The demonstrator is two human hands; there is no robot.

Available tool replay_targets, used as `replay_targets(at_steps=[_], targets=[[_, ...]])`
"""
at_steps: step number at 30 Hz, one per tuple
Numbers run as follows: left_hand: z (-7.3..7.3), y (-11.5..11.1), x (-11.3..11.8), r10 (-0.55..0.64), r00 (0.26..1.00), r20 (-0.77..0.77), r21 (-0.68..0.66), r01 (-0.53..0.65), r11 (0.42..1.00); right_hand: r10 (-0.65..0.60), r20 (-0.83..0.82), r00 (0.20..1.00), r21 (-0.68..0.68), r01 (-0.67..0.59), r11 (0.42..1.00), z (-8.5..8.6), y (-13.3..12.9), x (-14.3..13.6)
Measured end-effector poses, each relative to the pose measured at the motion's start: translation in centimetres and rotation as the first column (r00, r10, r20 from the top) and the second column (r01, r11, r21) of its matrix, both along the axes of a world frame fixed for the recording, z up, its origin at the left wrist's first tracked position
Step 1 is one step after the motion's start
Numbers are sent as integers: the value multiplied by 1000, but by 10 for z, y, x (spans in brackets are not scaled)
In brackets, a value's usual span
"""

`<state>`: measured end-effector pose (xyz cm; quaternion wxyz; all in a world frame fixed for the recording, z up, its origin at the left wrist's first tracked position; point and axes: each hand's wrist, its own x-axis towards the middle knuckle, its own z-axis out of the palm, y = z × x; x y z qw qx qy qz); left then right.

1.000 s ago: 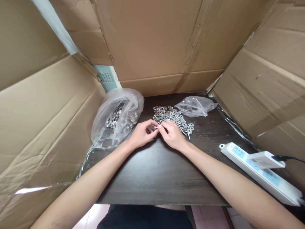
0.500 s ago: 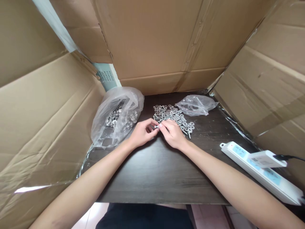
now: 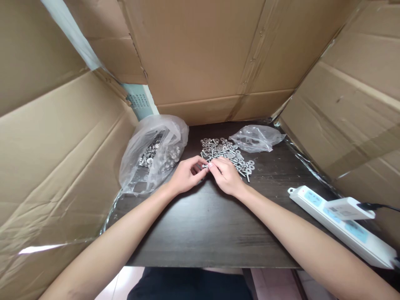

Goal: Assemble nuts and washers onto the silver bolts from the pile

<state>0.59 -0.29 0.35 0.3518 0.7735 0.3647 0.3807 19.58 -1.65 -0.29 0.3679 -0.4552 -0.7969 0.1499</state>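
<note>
Fingertips meeting, my left hand (image 3: 189, 173) and my right hand (image 3: 226, 175) pinch a small metal bolt (image 3: 205, 166) between them. Part of the bolt shows at the left fingers; its other end is hidden by my right thumb and fingers. Whether a nut or washer sits on it is too small to tell. Right behind my hands lies a loose pile of bolts, nuts and flat washers (image 3: 231, 155). To the left, a clear plastic bag (image 3: 168, 125) stands open with many metal fasteners (image 3: 150, 160) inside.
A crumpled clear plastic bag (image 3: 259, 137) lies behind the pile on the right. On the right side of the dark table (image 3: 200, 233) sits a white power strip (image 3: 337, 227) with a plugged-in white adapter (image 3: 348, 208) and black cable. Cardboard walls (image 3: 203, 54) enclose the back and both sides.
Both hands keep nearly the same place and grip on the bolt. The whole view has shifted very slightly; nothing else visibly differs.
</note>
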Motion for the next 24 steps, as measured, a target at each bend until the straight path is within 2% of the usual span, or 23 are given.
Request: replay_targets(at_steps=[24], targets=[[1,-1,-1,-24,1000,-1,20,24,1000,0,0,1000,-23,0,1000,0,0,1]])
